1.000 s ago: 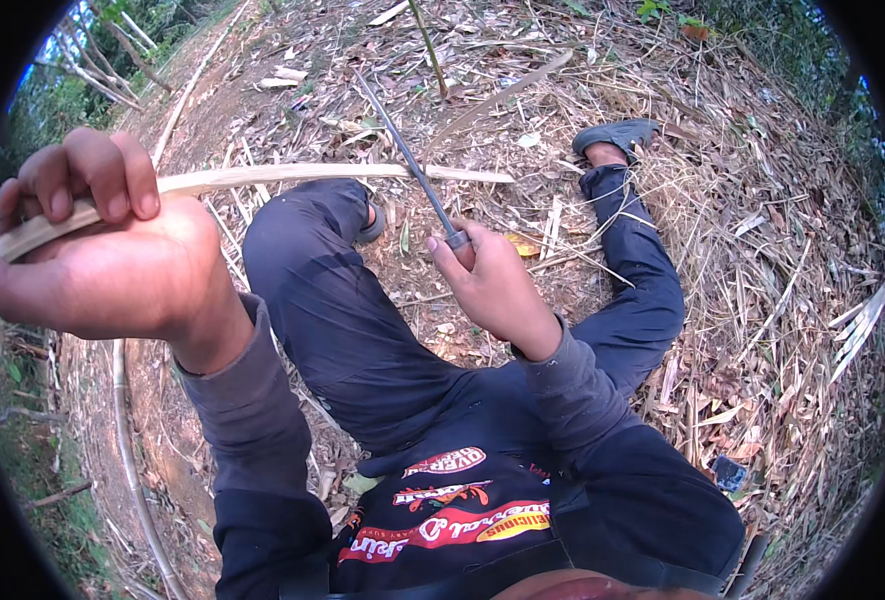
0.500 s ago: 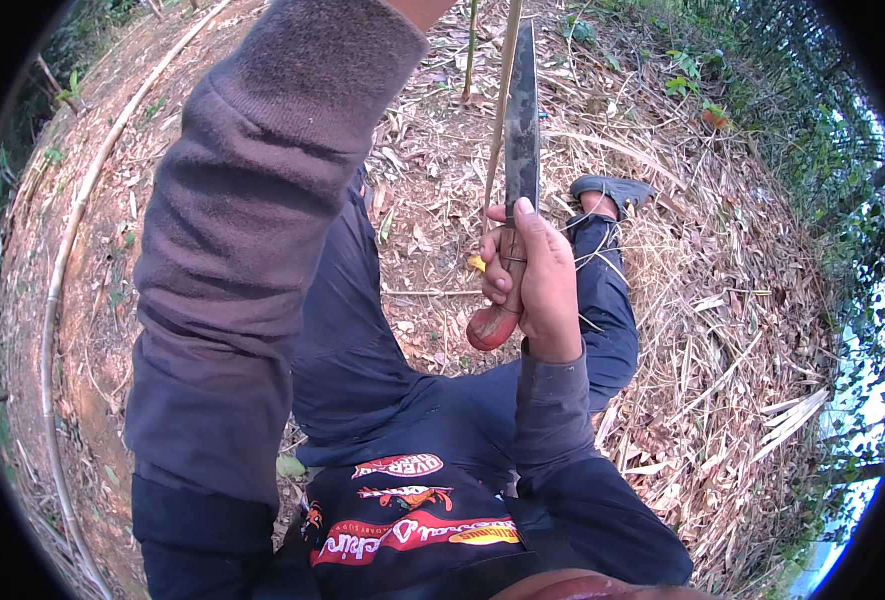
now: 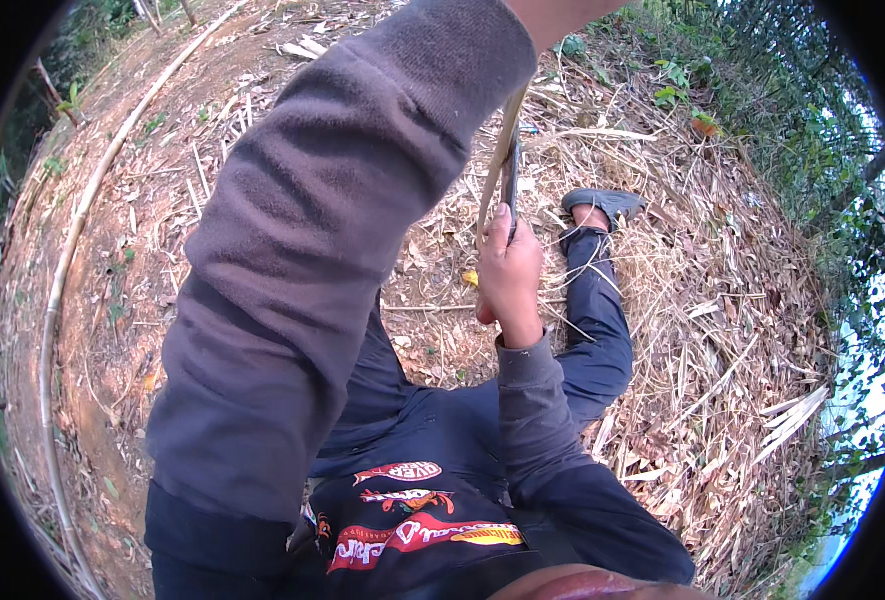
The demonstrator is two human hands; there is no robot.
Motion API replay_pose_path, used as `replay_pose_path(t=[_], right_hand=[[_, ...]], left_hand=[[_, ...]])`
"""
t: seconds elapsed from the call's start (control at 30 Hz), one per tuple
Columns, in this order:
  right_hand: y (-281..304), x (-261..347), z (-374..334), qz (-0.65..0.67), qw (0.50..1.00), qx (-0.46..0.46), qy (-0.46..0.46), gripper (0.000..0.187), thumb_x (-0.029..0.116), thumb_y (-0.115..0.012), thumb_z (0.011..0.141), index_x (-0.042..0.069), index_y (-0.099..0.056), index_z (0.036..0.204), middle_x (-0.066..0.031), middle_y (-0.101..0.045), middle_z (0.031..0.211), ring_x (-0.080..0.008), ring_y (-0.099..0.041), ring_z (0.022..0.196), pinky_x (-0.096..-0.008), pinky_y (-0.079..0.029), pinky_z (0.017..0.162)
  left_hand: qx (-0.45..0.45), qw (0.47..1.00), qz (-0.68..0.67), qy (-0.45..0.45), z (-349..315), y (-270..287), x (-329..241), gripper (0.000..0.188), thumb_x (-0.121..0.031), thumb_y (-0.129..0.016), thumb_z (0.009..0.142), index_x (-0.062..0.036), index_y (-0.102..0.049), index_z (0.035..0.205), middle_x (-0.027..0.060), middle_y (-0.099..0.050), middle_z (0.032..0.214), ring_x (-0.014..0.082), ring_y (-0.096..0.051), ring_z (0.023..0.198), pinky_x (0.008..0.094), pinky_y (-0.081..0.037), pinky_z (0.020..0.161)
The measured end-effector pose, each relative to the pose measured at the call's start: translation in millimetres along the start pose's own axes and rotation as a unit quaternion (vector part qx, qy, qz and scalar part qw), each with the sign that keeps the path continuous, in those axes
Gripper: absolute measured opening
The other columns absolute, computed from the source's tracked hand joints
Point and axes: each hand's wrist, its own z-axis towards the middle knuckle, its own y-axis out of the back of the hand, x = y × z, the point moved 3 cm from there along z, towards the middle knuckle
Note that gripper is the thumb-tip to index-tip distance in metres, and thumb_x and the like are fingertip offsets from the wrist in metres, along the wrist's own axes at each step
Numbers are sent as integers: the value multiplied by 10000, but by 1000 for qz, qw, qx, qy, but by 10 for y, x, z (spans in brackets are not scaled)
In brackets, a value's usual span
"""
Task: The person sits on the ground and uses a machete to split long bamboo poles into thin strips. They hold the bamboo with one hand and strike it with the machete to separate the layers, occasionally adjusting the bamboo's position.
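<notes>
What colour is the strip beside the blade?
The strip is pale tan; the head view shows it best.

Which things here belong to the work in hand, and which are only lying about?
In the work:
knife, in the right grip
pale strip beside its blade

Lying about:
long pole at left
pale split pieces at right
dry leaves

Brown earth (image 3: 112,350) wears a scatter of dry leaves (image 3: 732,270).
A long pole (image 3: 65,255) lies at left, pale strips (image 3: 794,424) at right, a yellow leaf (image 3: 470,278) between.
</notes>
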Motion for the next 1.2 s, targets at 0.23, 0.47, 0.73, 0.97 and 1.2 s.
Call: replay_pose_path(t=[0.23,0.47,0.73,0.97,1.2], right_hand=[[273,186,39,394,859,182,-270,466,476,-445,1069,35,-527,942,-9,-465,611,-82,-421,449,-244,-335,395],[684,995,-176,310,950,-2,47,409,385,-417,1094,32,-550,937,21,-472,599,-25,-413,447,-200,-313,404],[-45,-444,29,52,998,27,-27,409,337,-489,1070,0,-564,851,-50,-518,578,-139,-542,522,-344,-406,478],[341,131,-21,304,916,141,-219,471,439,-440,1080,16,-546,903,10,-432,583,-58,-375,439,-221,-310,409],[591,876,-207,265,959,-32,98,373,321,-451,1089,7,-572,927,-33,-465,561,-117,-458,443,-290,-364,436]], left_hand=[[-112,987,-39,-112,45,-41,197,386,-248,-404,1104,-24,-522,814,1,-475,522,97,-398,379,279,-310,351],[-91,993,-27,-76,133,3,273,376,-237,-414,1102,-26,-518,809,-1,-477,514,96,-419,382,275,-311,353],[-71,994,-14,-78,90,-121,224,355,-219,-426,1097,-31,-534,817,-4,-489,516,88,-428,379,255,-322,345],[4,994,-103,29,55,112,255,423,-291,-373,1111,-43,-534,809,-33,-421,530,77,-361,407,253,-307,370],[-91,991,-22,-91,128,48,413,377,-245,-423,1097,-42,-547,805,-19,-458,533,79,-380,403,253,-301,367]])
